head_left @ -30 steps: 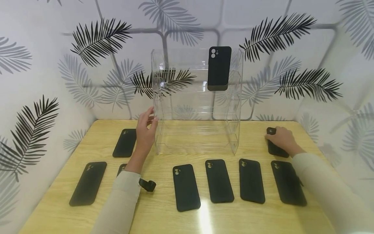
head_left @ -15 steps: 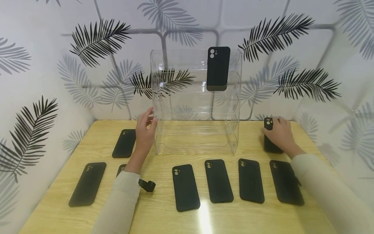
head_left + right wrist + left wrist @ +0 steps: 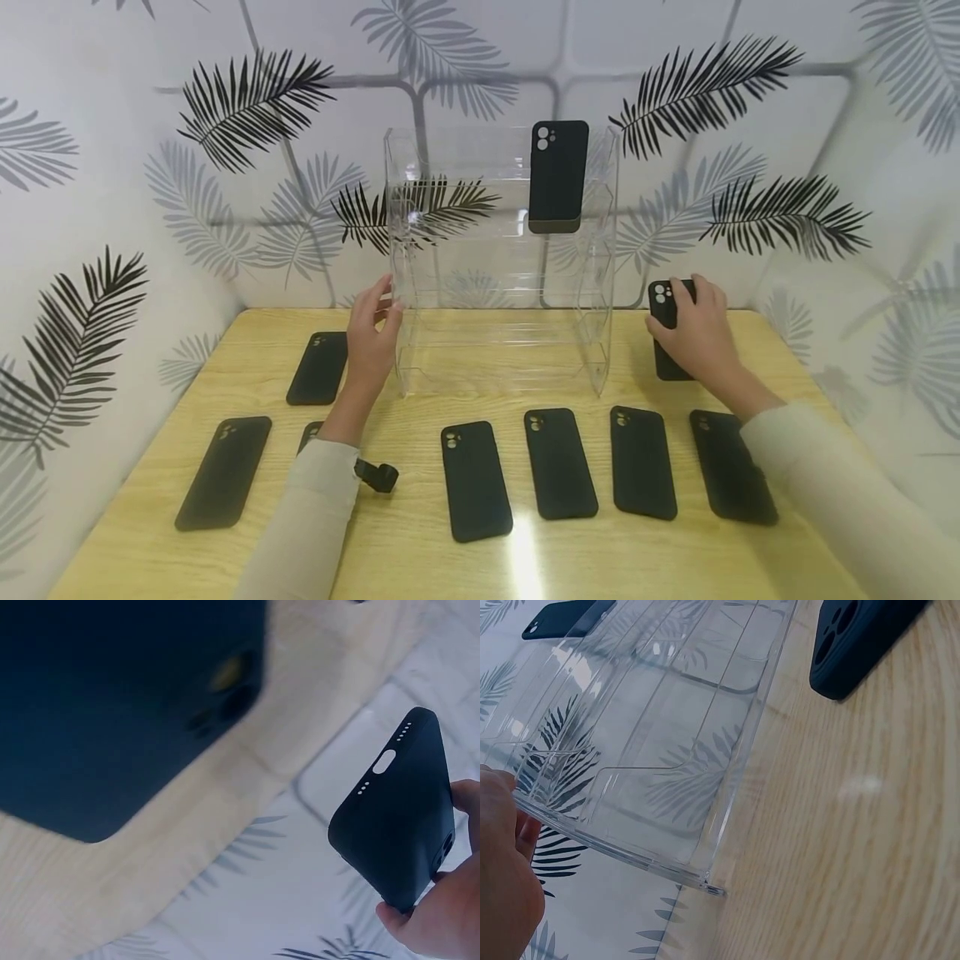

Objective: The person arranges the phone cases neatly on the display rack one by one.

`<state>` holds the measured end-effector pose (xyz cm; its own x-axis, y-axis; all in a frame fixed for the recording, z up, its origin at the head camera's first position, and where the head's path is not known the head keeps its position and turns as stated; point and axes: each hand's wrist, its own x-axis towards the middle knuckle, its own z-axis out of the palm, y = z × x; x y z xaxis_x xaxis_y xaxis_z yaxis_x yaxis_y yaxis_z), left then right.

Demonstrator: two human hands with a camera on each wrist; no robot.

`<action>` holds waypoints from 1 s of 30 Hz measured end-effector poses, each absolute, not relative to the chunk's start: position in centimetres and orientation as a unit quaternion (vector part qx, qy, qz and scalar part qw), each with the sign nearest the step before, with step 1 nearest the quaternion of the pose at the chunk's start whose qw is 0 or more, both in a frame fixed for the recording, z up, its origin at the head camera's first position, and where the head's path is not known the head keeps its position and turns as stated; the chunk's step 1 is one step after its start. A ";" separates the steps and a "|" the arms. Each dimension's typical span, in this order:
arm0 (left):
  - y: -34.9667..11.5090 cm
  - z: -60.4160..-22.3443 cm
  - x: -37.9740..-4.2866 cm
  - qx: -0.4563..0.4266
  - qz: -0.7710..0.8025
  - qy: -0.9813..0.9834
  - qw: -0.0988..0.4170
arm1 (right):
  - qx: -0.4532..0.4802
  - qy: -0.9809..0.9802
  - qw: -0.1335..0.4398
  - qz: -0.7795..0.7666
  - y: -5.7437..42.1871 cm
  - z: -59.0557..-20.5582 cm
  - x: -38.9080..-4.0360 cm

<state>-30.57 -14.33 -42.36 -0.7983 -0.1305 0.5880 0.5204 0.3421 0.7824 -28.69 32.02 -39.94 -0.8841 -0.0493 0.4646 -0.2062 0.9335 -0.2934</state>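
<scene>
My right hand grips a black phone case by its sides, to the right of a clear acrylic display rack. In the right wrist view this phone case is raised above the table, its bottom end with port cut-outs facing the camera. My left hand holds the left side panel of the rack, thumb and fingers at its edge; the left wrist view shows the hand at that edge. One black phone case stands upright in the rack's upper tier, right of centre.
Several more black phone cases lie flat on the wooden table: one front-centre case, others in a row to its right, and a left case. A case is partly hidden under my left arm. A leaf-patterned wall rises behind.
My right hand has lifted the phone case off the table at the right and brought it leftward, closer to the rack. The left hand stays at the rack's side.
</scene>
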 end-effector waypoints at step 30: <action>-14.3 -42.4 -30.5 -0.130 -0.561 -0.765 0.289 | 0.172 -0.880 0.381 0.224 18.6 -29.7 -28.8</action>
<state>-30.46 -14.32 -42.35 -0.7998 -0.1257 0.5869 0.5221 0.3366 0.7836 -28.83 18.63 -29.71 -0.6502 -0.1329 0.7481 -0.4744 0.8401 -0.2631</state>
